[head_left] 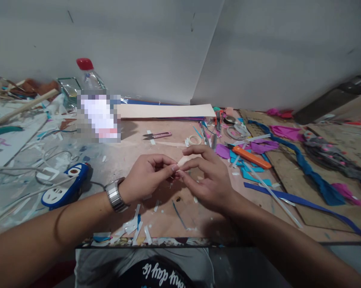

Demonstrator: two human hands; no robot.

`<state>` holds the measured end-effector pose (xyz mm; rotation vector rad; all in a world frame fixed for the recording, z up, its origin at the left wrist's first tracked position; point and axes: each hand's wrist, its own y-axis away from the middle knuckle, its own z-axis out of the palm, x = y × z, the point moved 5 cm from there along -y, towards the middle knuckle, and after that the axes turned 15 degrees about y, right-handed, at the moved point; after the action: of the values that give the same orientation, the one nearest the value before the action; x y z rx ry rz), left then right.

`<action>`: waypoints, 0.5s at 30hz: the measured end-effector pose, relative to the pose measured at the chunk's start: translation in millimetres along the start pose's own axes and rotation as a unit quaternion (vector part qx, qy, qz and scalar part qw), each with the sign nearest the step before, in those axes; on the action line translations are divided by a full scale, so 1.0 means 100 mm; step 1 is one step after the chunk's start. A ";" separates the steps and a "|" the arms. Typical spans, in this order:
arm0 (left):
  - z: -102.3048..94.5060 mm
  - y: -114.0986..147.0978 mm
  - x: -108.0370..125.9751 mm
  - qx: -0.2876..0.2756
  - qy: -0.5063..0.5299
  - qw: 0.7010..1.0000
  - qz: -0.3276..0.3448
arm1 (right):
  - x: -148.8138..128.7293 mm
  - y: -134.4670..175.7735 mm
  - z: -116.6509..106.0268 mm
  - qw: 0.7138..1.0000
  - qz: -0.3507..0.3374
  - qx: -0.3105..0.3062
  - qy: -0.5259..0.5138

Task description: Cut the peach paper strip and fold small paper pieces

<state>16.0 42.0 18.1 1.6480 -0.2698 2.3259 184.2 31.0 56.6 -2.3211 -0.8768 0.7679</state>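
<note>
My left hand [152, 174], with a metal watch on its wrist, pinches a small pale cream piece [183, 161] between thumb and forefinger. Its exact kind is too small to make out. Across from it, my right hand [209, 176] has its thumb and fingertips closed on the same piece, its fingers curved over the far side. Both hands meet above the middle of the wooden work table. Behind them lie a roll of tape [195, 140] and small thread snips [158, 136].
An orange utility knife [251, 157] rests on coloured scraps at the right. A blue power strip [65, 186] with cables sits at the left. Farther back stand a red-capped bottle [90, 76], a blurred lit screen [99, 116] and a long cream strip [165, 111].
</note>
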 end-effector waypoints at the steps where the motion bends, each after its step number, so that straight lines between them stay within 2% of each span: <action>1: 0.00 0.00 0.00 0.003 -0.005 1.000 0.004 | 0.00 0.00 0.00 1.000 0.007 0.005 -0.005; 5: 0.00 0.00 0.00 0.011 -0.021 1.000 0.013 | 0.04 0.02 0.04 0.997 0.056 0.000 -0.057; 10: -0.01 0.00 0.01 -0.012 -0.077 0.997 0.024 | 0.11 0.08 0.14 0.971 0.146 -0.031 -0.186; 15: 0.00 0.02 0.05 -0.024 -0.137 0.988 0.070 | 0.10 0.05 0.13 0.976 0.124 -0.058 -0.167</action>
<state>13.6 41.1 22.5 1.9823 -0.5094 2.1621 183.3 38.7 41.1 -2.4756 -0.7943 1.2730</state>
